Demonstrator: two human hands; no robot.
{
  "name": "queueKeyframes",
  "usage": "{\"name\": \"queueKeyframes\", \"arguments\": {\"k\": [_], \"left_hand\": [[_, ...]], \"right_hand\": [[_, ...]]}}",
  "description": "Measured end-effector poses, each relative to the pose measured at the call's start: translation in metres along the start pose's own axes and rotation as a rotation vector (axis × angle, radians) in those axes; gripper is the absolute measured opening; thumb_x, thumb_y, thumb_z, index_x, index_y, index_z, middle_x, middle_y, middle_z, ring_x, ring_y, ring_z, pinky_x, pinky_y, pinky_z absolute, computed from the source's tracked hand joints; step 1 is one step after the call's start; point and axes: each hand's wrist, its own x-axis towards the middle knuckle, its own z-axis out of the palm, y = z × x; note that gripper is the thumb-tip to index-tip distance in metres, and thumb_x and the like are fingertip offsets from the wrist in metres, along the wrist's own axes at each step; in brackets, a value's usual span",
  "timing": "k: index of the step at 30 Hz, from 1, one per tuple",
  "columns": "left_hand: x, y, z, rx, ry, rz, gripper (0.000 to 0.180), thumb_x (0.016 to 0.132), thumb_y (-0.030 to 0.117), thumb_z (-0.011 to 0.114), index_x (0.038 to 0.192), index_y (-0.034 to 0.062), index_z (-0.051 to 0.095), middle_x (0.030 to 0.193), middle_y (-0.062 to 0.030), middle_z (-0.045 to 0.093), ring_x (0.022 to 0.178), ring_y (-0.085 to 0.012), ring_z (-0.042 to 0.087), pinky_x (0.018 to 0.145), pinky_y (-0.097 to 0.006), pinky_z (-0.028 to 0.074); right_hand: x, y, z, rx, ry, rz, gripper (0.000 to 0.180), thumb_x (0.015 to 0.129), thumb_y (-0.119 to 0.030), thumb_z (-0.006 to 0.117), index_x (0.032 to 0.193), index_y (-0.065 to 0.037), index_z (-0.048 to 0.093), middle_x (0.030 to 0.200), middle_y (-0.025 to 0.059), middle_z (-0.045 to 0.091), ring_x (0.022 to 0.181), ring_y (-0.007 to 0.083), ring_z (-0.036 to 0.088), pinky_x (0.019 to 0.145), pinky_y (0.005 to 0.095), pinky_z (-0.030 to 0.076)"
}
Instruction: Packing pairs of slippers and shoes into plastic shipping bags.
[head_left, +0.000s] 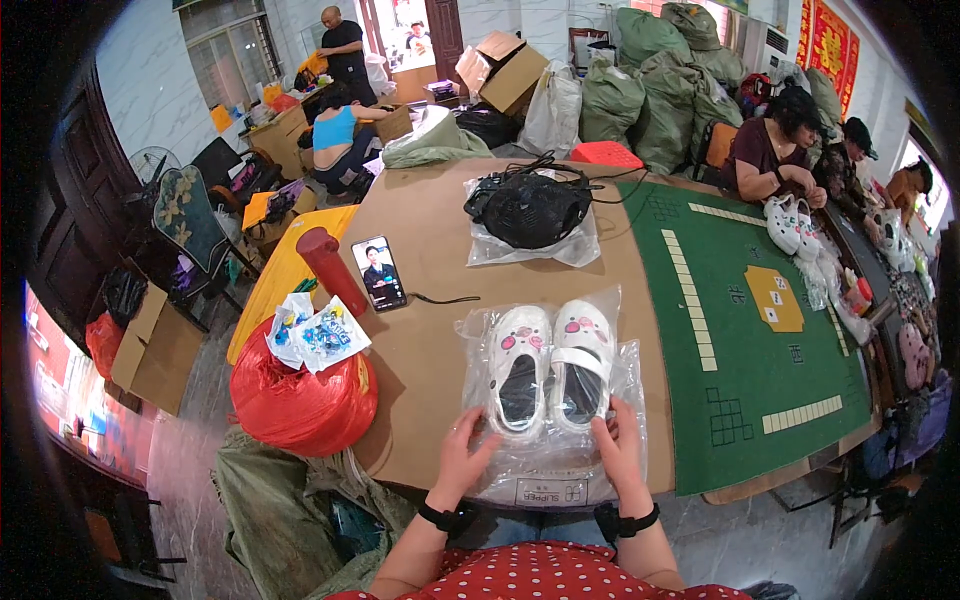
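A pair of white clogs (578,372) with pink charms lies side by side on a clear plastic bag (520,465) at the table's near edge. By the heel of the left clog (519,372) is my left hand (465,457), its thumb and fingers apart, resting at the bag's left side. My right hand (620,447) lies opposite, fingers apart, with the thumb close to the right clog's heel. Both hands appear to rest on the plastic without gripping a clog.
On the brown tabletop (420,350) are a phone (380,273), a red tumbler (330,268) and a black fan (528,208). A red twine roll (305,390) stands left, bearing an opened packet (320,332). A green mat (740,380) covers the right; a co-worker (775,150) handles clogs beyond it.
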Motion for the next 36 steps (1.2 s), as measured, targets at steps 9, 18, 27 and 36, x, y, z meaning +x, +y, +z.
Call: {"name": "queueKeyframes", "arguments": {"k": [9,18,27,36], "left_hand": [[-0.0005,0.0002,0.0002,0.010,0.009,-0.006,0.056,0.085,0.025,0.073,0.130,-0.0012,0.055,0.122,-0.0175,0.061,0.098,-0.0268,0.064,0.087,-0.036,0.052],[-0.0002,-0.0010,0.0011,-0.009,0.027,0.022,0.054,0.085,0.025,0.073,0.130,-0.0013,0.055,0.122,-0.0181,0.061,0.101,-0.0278,0.064,0.087,-0.035,0.053],[0.0008,0.0015,0.0004,-0.025,0.009,-0.006,0.054,0.085,0.024,0.072,0.129,-0.0025,0.055,0.123,-0.0189,0.060,0.105,-0.0292,0.063,0.088,-0.036,0.053],[-0.0003,-0.0025,0.0019,-0.043,0.008,-0.013,0.053,0.086,0.024,0.072,0.129,-0.0016,0.056,0.123,-0.0187,0.060,0.106,-0.0297,0.063,0.088,-0.036,0.053]], "right_hand": [[0.0009,0.0015,-0.0003,-0.035,-0.009,0.002,0.053,0.087,-0.022,0.069,0.132,0.001,0.052,0.109,0.0110,0.054,0.084,0.0195,0.054,0.072,0.0289,0.046],[0.0011,0.0024,0.0019,-0.039,0.019,-0.060,0.048,0.088,-0.013,0.065,0.133,-0.002,0.053,0.101,0.0064,0.053,0.076,0.0133,0.048,0.067,0.0262,0.043],[0.0014,0.0051,0.0006,-0.018,-0.005,-0.003,0.053,0.087,-0.023,0.069,0.132,0.001,0.052,0.111,0.0116,0.054,0.086,0.0203,0.054,0.072,0.0291,0.046],[0.0012,0.0041,-0.0001,-0.016,-0.005,-0.006,0.054,0.087,-0.023,0.070,0.132,0.001,0.052,0.113,0.0118,0.055,0.087,0.0201,0.055,0.073,0.0297,0.047]]}}
